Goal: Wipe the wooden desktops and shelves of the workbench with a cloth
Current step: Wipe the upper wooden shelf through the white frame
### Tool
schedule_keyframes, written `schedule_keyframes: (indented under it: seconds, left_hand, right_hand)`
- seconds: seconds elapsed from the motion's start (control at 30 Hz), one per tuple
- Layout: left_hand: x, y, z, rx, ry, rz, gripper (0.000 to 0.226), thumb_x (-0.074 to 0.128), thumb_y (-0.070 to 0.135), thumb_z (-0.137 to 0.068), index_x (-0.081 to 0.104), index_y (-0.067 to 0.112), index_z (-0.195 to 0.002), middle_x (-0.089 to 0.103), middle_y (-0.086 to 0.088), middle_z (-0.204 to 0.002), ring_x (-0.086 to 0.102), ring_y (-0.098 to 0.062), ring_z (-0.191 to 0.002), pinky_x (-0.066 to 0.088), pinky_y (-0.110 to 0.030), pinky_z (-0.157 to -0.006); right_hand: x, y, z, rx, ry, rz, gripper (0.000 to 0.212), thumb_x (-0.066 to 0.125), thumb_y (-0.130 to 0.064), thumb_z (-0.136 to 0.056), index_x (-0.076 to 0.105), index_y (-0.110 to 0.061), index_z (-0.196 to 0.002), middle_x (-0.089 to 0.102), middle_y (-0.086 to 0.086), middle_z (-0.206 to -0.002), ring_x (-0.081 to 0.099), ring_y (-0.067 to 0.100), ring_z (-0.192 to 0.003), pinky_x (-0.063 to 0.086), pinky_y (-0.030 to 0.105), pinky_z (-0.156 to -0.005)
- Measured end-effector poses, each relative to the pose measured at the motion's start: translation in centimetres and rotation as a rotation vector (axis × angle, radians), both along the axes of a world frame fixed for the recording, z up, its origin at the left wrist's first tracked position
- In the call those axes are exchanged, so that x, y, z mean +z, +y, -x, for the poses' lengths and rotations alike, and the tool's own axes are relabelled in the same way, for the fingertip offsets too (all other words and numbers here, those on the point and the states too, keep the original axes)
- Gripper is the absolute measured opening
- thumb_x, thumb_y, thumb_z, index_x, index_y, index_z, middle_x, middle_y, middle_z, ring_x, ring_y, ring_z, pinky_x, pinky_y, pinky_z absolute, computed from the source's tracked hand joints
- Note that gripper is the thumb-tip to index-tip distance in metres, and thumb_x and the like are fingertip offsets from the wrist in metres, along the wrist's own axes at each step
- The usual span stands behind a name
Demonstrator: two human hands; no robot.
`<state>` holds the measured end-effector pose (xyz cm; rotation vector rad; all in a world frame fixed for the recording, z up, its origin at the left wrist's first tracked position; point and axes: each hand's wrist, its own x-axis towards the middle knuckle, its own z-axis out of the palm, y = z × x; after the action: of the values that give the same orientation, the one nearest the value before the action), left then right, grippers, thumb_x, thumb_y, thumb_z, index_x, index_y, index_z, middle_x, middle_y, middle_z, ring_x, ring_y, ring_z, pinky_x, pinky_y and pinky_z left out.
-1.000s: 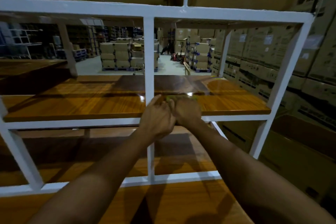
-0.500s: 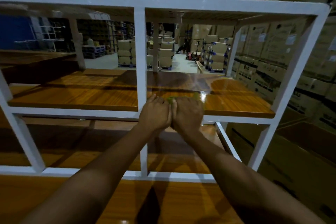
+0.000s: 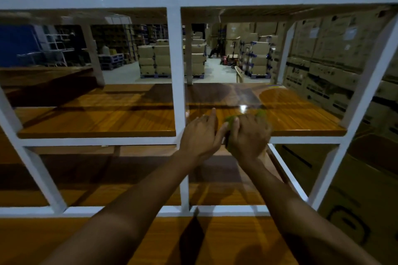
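On the upper shelf (image 3: 301, 118), right bay, your right hand (image 3: 247, 135) clenches the green cloth (image 3: 231, 121), now slightly farther right than a second ago. Your left hand (image 3: 200, 133) has loosened beside it, fingers spread, holding nothing, so the wiping stroke seems to be heading right.

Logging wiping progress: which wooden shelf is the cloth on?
The upper shelf, right of the white post; the green cloth sits under the right hand.

A glossy wooden shelf (image 3: 107, 120) in a white frame (image 3: 174, 71) carries what seems a green cloth (image 3: 231, 121).
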<state>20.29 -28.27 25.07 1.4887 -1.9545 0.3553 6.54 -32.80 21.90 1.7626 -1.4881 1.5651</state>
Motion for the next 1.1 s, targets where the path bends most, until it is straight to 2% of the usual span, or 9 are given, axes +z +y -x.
schedule_keyframes:
  seconds: [0.1, 0.23, 0.37, 0.53, 0.7, 0.8, 0.87, 0.97, 1.1]
  left_hand:
    - [0.1, -1.1, 0.3, -0.003, -0.042, 0.022, 0.074, 0.017, 0.058, -0.098, 0.039, 0.008, -0.147, 0.067, -0.016, -0.115, 0.063, -0.031, -0.101, 0.047, -0.036, -0.080]
    - [-0.4, -2.1, 0.7, -0.015, -0.104, 0.104, 0.078, 0.010, 0.062, -0.096, 0.060, 0.010, -0.124, 0.069, -0.013, -0.108, 0.064, -0.028, -0.093, 0.045, -0.032, -0.069]
    - [-0.6, -2.2, 1.3, 0.039, -0.165, 0.150, 0.072, 0.013, 0.060, -0.098, 0.067, 0.013, -0.092, 0.067, -0.009, -0.091, 0.061, -0.024, -0.081, 0.038, -0.030, -0.060]
    - [-0.7, -2.2, 2.1, 0.008, 0.092, 0.185, 0.059, 0.025, 0.055, -0.099, 0.061, 0.019, -0.069, 0.058, 0.002, -0.063, 0.046, -0.009, -0.053, 0.021, -0.021, -0.047]
    - [-0.9, -2.3, 2.4, -0.085, 0.304, 0.246, 0.054, 0.032, 0.045, -0.101, 0.070, 0.015, -0.078, 0.063, 0.001, -0.064, 0.051, -0.010, -0.054, 0.043, -0.029, -0.050]
    - [-1.2, -2.3, 2.3, -0.061, 0.202, 0.281, 0.047, 0.033, 0.042, -0.102, 0.069, 0.018, -0.085, 0.065, 0.001, -0.071, 0.056, -0.014, -0.059, 0.045, -0.031, -0.051]
    - [-1.5, -2.4, 2.1, -0.020, 0.147, 0.262, 0.050, 0.028, 0.047, -0.103, 0.066, 0.021, -0.084, 0.062, 0.003, -0.071, 0.055, -0.014, -0.061, 0.046, -0.033, -0.052]
    - [-1.2, -2.5, 2.6, 0.045, 0.132, 0.202, 0.055, 0.023, 0.056, -0.101, 0.065, 0.024, -0.085, 0.061, 0.006, -0.072, 0.055, -0.012, -0.063, 0.047, -0.037, -0.056]
    - [-0.8, -2.7, 3.4, 0.122, 0.154, 0.157, 0.056, 0.022, 0.059, -0.098, 0.064, 0.026, -0.081, 0.060, 0.005, -0.067, 0.056, -0.014, -0.060, 0.049, -0.037, -0.057]
  right_hand:
    - [-1.1, 0.3, -1.7, 0.007, 0.096, 0.028, 0.010, 0.061, -0.021, -0.089, 0.061, -0.016, -0.080, 0.062, 0.006, -0.085, 0.053, 0.028, -0.088, 0.038, 0.044, -0.086]
    - [-1.2, 0.0, 2.5, 0.126, 0.350, 0.074, 0.027, 0.045, -0.031, -0.098, 0.065, -0.013, -0.094, 0.066, 0.008, -0.099, 0.058, 0.028, -0.095, 0.039, 0.044, -0.085]
    - [-1.0, -1.3, 8.0, -0.037, 0.197, -0.015, 0.048, 0.028, -0.042, -0.105, 0.066, -0.013, -0.097, 0.066, 0.010, -0.099, 0.058, 0.033, -0.097, 0.040, 0.048, -0.089]
    - [-0.2, -0.6, 4.1, -0.123, 0.004, -0.115, 0.039, 0.035, -0.036, -0.101, 0.065, -0.013, -0.090, 0.066, 0.010, -0.097, 0.056, 0.032, -0.105, 0.036, 0.049, -0.096]
    - [-0.2, 0.4, 1.3, 0.098, 0.299, -0.025, 0.021, 0.050, -0.033, -0.093, 0.066, -0.019, -0.097, 0.067, 0.002, -0.096, 0.057, 0.024, -0.092, 0.040, 0.043, -0.082]
    - [0.0, 0.3, 4.4, 0.195, 0.415, -0.056, 0.032, 0.043, -0.037, -0.102, 0.066, -0.019, -0.113, 0.068, 0.001, -0.112, 0.058, 0.022, -0.106, 0.040, 0.043, -0.093]
    - [0.0, -0.2, 7.6, 0.149, 0.408, -0.132, 0.038, 0.037, -0.042, -0.105, 0.065, -0.021, -0.121, 0.068, 0.000, -0.120, 0.057, 0.020, -0.114, 0.036, 0.042, -0.100]
    - [1.2, -0.5, 9.9, 0.032, 0.345, -0.258, 0.046, 0.028, -0.045, -0.104, 0.067, -0.024, -0.117, 0.070, -0.001, -0.118, 0.059, 0.019, -0.114, 0.037, 0.041, -0.097]
    - [3.9, -0.3, 6.5, -0.002, 0.549, -0.408, 0.058, 0.016, -0.046, -0.100, 0.068, -0.024, -0.112, 0.071, 0.004, -0.113, 0.063, 0.026, -0.106, 0.042, 0.043, -0.092]
